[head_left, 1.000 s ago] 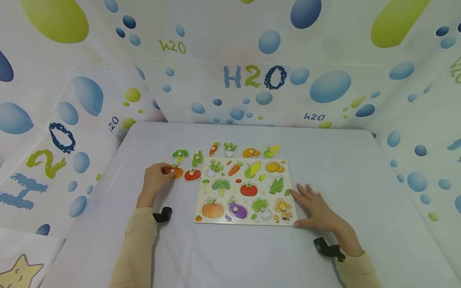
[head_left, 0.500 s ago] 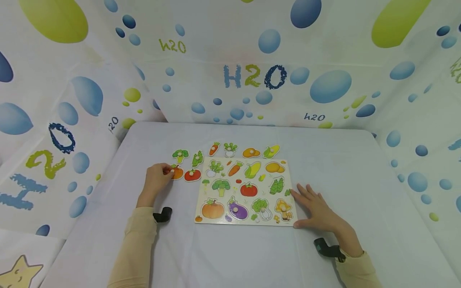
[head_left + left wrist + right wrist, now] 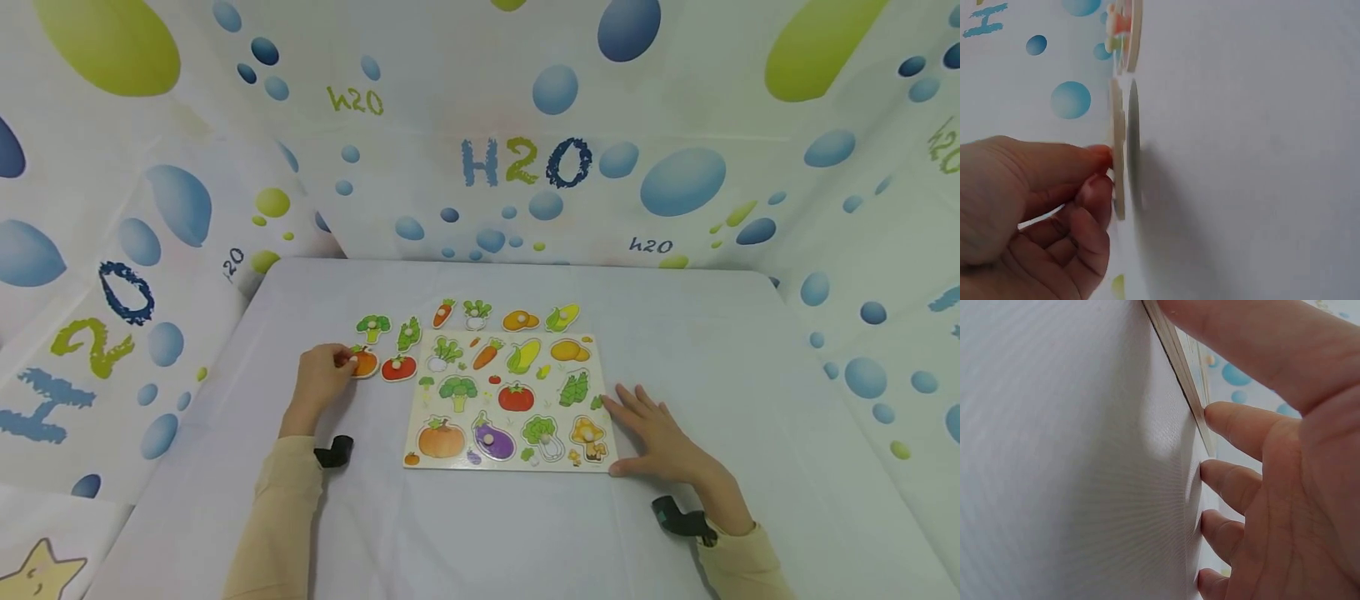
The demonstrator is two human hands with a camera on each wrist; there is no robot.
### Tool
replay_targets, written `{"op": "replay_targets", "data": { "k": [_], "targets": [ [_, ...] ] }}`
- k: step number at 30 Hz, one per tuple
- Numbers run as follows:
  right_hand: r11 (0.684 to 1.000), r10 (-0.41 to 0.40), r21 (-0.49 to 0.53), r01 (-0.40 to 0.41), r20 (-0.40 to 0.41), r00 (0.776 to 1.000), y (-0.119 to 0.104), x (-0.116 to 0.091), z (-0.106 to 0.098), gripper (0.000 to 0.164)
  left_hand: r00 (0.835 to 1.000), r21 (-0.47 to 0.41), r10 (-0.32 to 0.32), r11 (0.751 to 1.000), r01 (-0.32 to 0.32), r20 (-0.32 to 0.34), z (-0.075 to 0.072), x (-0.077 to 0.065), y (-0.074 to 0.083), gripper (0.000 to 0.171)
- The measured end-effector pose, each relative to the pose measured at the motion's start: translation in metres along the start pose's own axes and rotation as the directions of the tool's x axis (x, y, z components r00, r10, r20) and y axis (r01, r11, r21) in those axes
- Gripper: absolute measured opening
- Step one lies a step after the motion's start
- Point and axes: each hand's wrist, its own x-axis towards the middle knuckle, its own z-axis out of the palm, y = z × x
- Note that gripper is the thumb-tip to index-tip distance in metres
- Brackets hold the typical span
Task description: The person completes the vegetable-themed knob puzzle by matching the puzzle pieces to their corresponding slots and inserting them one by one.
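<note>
My left hand (image 3: 321,379) pinches the orange pumpkin puzzle piece (image 3: 367,362) between thumb and fingers. In the left wrist view the pumpkin piece (image 3: 1119,150) shows edge-on, a narrow gap and its shadow between it and the cloth. Just right of it lies the tomato piece (image 3: 399,367). The wooden vegetable puzzle board (image 3: 498,461) lies flat in the middle, with an eggplant piece (image 3: 493,437) set in it. My right hand (image 3: 660,442) spreads its fingers at the board's right edge. Thumb and index finger touch the board (image 3: 1175,362) in the right wrist view; the other fingertips meet the cloth.
Above the board lie loose pieces: a carrot (image 3: 443,313), a radish (image 3: 477,315), potatoes (image 3: 520,320) and corn (image 3: 562,317). Broccoli (image 3: 372,327) and a green asparagus-like piece (image 3: 408,333) lie behind the pumpkin and tomato. A printed curtain (image 3: 420,100) surrounds the white-covered table (image 3: 510,533).
The head view has shifted slightly. My left hand keeps its pinch on the pumpkin puzzle piece, which has barely moved. The right hand stays at the board's edge.
</note>
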Motion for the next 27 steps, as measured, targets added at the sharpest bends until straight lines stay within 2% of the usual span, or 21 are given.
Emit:
{"op": "replay_targets", "data": {
  "k": [6, 12, 16, 22, 27],
  "targets": [
    [1.000, 0.003, -0.012, -0.003, 0.007, 1.000, -0.001, 0.001, 0.000, 0.102, 1.000, 0.018, 0.007, 1.000, -0.007, -0.006, -0.011, -0.009, 0.007, 0.021],
    [1.000, 0.006, -0.011, -0.006, 0.012, 1.000, -0.001, 0.001, 0.000, 0.102, 0.996, 0.027, 0.088, 0.996, -0.087, -0.006, -0.016, -0.023, 0.015, 0.018],
    [1.000, 0.009, -0.006, -0.009, 0.010, 1.000, -0.002, 0.001, -0.001, 0.101, 0.992, 0.031, 0.122, 0.992, -0.123, 0.013, -0.016, -0.033, 0.027, 0.017],
    [1.000, 0.008, -0.007, -0.008, 0.008, 1.000, -0.002, 0.001, -0.001, 0.101, 0.981, 0.019, 0.174, 0.984, -0.176, 0.081, -0.010, -0.049, 0.051, 0.013],
    [1.000, 0.011, -0.010, -0.010, 0.007, 1.000, -0.001, 0.001, 0.000, 0.101, 0.960, 0.012, 0.226, 0.973, -0.231, 0.165, 0.001, -0.062, 0.067, 0.011]
  ]
}}
